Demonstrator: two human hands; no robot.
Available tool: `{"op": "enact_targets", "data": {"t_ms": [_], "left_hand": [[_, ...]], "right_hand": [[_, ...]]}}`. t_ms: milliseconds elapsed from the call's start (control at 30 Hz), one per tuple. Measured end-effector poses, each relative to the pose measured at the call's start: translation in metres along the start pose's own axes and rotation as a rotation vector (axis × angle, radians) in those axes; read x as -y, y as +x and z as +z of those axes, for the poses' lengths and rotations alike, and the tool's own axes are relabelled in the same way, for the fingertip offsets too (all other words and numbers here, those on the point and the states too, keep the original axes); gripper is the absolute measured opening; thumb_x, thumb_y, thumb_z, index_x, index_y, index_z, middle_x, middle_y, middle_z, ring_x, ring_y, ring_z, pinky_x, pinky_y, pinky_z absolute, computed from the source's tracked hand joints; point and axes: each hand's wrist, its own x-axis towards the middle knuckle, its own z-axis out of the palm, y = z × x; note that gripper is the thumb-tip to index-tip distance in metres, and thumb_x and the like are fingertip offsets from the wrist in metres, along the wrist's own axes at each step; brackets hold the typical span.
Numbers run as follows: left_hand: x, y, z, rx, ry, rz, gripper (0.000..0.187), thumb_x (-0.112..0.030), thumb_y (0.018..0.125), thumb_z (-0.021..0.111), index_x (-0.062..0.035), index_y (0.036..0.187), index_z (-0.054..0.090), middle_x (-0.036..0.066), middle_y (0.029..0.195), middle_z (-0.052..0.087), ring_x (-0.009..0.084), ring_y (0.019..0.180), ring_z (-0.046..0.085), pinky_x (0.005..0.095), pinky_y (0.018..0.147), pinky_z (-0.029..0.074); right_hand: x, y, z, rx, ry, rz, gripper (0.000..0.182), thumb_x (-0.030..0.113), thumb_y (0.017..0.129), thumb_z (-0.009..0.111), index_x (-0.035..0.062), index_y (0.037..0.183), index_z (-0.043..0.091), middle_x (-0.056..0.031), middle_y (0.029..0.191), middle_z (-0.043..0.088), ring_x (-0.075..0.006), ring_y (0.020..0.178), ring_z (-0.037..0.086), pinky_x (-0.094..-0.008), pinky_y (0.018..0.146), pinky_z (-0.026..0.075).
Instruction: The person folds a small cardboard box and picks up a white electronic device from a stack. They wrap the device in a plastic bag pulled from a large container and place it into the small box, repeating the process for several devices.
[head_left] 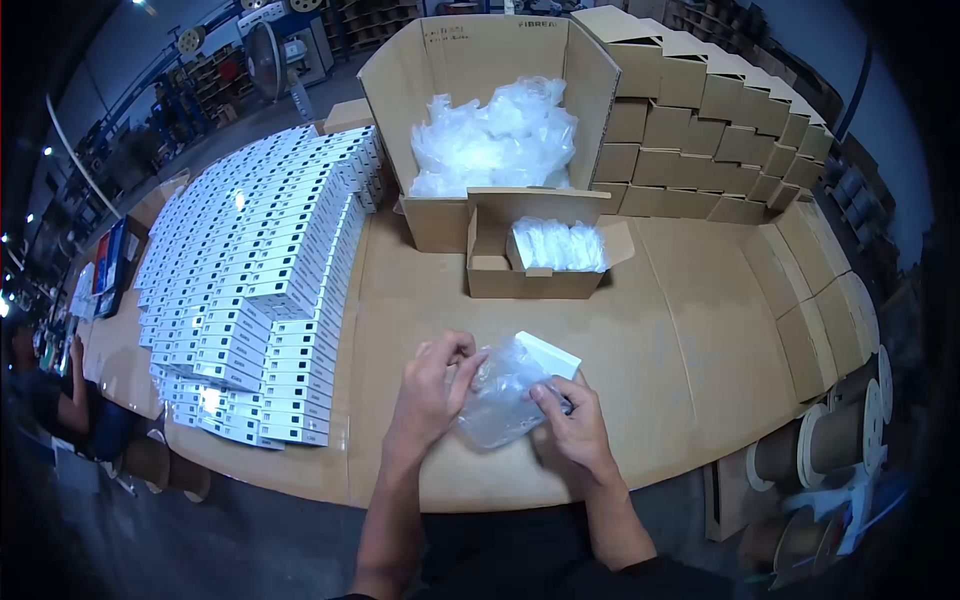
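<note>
A clear plastic bag [497,412] is spread between my hands, low over the front of the cardboard-topped table. My left hand [438,388] pinches the bag's upper left side between thumb and fingers. On the other side my right hand [572,418] grips the bag's right edge, thumb on top. A small white box [548,354] sticks out past the bag at the upper right, just above my right thumb; its lower part is hidden behind the plastic and my fingers.
Stacked white boxes [290,285] cover the left side. Ahead, an open carton [535,285] holds bagged items, before a larger carton [390,90] of clear bags [495,140]. Brown boxes [680,130] are piled back right. A person [70,400] sits far left; spools [840,440] stand right.
</note>
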Motion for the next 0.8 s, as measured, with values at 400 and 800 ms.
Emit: {"op": "enact_targets", "data": {"t_ms": [400,800], "left_hand": [[0.023,-0.039,0.038,-0.247,-0.944,-0.156,0.084,-0.022,0.081,0.090,0.0021,0.144,0.040,0.009,0.113,0.068,0.0223,0.121,0.058,0.0355,0.104,0.047],[0.024,-0.060,0.033,0.068,-0.453,-0.271,0.046,-0.013,0.079,0.090,0.0023,0.116,0.067,0.011,0.107,0.076,0.0149,0.098,0.071,0.0319,0.089,0.057]], "right_hand": [[-0.010,-0.009,0.019,-0.296,0.080,-0.030,0.028,0.023,0.098,0.072,-0.0050,0.096,0.074,-0.0122,0.105,0.058,-0.0209,0.097,0.057,-0.0326,0.086,0.047],[0.023,0.029,-0.043,-0.251,0.202,-0.426,0.041,0.003,0.101,0.057,0.0018,0.141,0.049,-0.0119,0.119,0.061,-0.0151,0.104,0.060,-0.0296,0.093,0.049]]}}
